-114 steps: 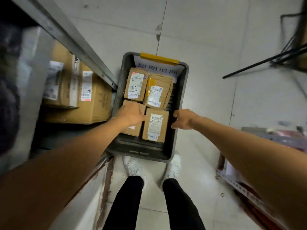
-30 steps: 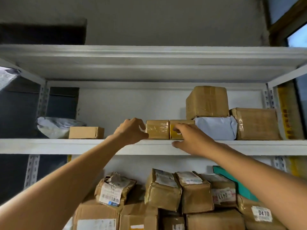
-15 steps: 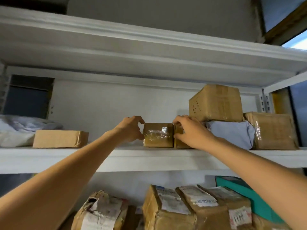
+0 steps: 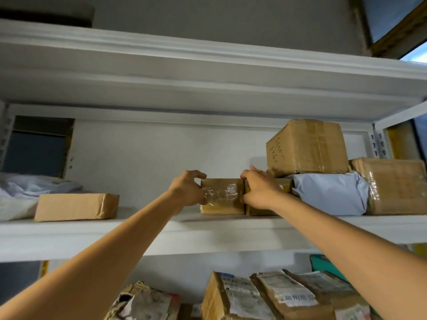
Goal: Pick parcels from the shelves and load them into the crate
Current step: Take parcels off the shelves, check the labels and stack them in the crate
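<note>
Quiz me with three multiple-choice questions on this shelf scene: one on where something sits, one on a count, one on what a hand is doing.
1. Where does the handwritten box sit?
A. on the pale grey bag
B. on the floor
C. in a crate

2. How many small brown boxes stand side by side at the hands on the shelf?
A. one
B. two
C. five

3. What is the left hand doing?
A. hanging idle
B. gripping the taped box
C. holding a pen

Answers:
1 A: its base rests on the bag.
2 B: the taped box and the second small box, under the right hand, stand flush together.
3 B: its fingers and thumb curl round that box's left end.
</note>
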`<act>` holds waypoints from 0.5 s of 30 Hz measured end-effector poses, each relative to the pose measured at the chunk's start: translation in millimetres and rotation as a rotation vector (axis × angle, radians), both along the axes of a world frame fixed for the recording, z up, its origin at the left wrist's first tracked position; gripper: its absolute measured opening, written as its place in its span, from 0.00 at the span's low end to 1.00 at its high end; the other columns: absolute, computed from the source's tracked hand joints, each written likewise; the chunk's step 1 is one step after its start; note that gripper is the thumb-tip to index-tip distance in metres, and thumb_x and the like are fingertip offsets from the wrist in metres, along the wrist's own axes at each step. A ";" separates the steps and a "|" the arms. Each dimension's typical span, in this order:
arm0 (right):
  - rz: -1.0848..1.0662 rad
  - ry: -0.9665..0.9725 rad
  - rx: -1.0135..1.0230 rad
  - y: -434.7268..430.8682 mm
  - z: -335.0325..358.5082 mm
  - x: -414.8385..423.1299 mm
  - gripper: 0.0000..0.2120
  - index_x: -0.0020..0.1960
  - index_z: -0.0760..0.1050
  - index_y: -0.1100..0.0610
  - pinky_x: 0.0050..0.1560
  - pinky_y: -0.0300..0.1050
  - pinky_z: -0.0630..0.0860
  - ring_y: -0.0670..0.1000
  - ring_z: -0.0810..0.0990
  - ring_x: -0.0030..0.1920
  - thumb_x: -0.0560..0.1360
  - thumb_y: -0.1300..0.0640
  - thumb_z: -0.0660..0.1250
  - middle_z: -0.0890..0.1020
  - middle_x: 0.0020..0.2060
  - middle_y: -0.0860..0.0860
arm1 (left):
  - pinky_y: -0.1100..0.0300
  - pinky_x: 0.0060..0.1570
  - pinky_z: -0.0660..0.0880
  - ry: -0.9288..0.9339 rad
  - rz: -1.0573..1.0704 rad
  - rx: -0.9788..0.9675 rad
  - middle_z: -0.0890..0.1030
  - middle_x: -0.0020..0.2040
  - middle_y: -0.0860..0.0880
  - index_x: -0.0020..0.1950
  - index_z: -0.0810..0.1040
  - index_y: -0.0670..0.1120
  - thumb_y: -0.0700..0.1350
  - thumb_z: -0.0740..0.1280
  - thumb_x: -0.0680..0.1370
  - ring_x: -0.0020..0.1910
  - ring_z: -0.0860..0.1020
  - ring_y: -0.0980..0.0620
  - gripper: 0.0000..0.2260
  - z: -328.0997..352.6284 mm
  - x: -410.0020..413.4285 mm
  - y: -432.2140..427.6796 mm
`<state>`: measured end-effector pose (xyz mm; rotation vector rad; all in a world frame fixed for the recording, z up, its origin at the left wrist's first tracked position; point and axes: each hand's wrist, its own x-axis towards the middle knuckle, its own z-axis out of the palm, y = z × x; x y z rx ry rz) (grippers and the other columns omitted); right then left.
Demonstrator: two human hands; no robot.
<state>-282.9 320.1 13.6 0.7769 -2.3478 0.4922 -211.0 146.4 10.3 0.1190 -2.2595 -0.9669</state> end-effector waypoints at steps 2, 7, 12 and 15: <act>0.033 -0.054 -0.042 1.0 -0.8 4.8 0.26 0.70 0.67 0.56 0.75 0.54 0.52 0.63 0.44 0.78 0.73 0.65 0.67 0.49 0.79 0.56 | 0.55 0.61 0.74 0.031 0.013 0.044 0.82 0.53 0.42 0.66 0.75 0.48 0.30 0.71 0.68 0.54 0.79 0.44 0.28 -2.0 2.7 0.4; 0.205 -0.080 -0.169 2.9 -6.8 19.3 0.24 0.65 0.74 0.56 0.74 0.54 0.61 0.59 0.53 0.77 0.71 0.69 0.63 0.55 0.78 0.56 | 0.54 0.57 0.78 0.122 0.075 0.164 0.83 0.46 0.44 0.57 0.82 0.49 0.33 0.73 0.69 0.47 0.82 0.45 0.20 1.3 22.9 -5.0; 0.324 -0.104 -0.298 3.4 -14.6 25.0 0.26 0.67 0.74 0.56 0.66 0.45 0.70 0.51 0.72 0.68 0.70 0.69 0.64 0.76 0.66 0.53 | 0.53 0.48 0.82 0.214 0.126 0.195 0.85 0.43 0.42 0.51 0.83 0.46 0.41 0.75 0.72 0.41 0.84 0.43 0.09 5.7 33.2 -6.4; 0.283 -0.069 -0.296 -1.1 -16.6 24.3 0.25 0.68 0.73 0.55 0.62 0.40 0.70 0.51 0.71 0.69 0.71 0.67 0.65 0.72 0.70 0.53 | 0.54 0.44 0.82 0.178 0.130 0.240 0.84 0.43 0.44 0.49 0.82 0.44 0.51 0.76 0.71 0.43 0.84 0.44 0.14 7.7 28.1 -6.3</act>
